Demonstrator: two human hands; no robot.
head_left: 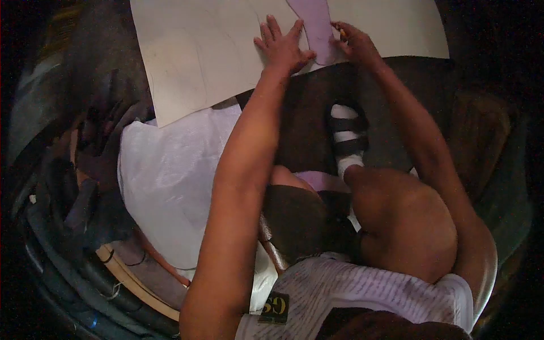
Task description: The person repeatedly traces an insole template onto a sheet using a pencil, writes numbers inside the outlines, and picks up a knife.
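Observation:
A light purple pattern-like piece [318, 31] with a tapered end lies on a large off-white sheet [192, 51]. On the left of this piece, my left hand [281, 46] rests open with spread fingers, its thumb side close to the purple edge. My right hand [357, 46] is at the piece's right edge, its fingers closed around a slim, pencil-like thing [343, 34] with a yellow-orange part. Most of that thing is hidden by the fingers. Thin lines run across the sheet left of my left hand.
Dark cloth [306, 119] lies below the sheet, with my sandalled foot [347, 127] on it. A shiny white sack [170, 181] is at the left. Heaped dark fabric [96, 209] and a curved wooden edge [133, 283] are farther left. A brown block-like shape [481, 136] stands at the right.

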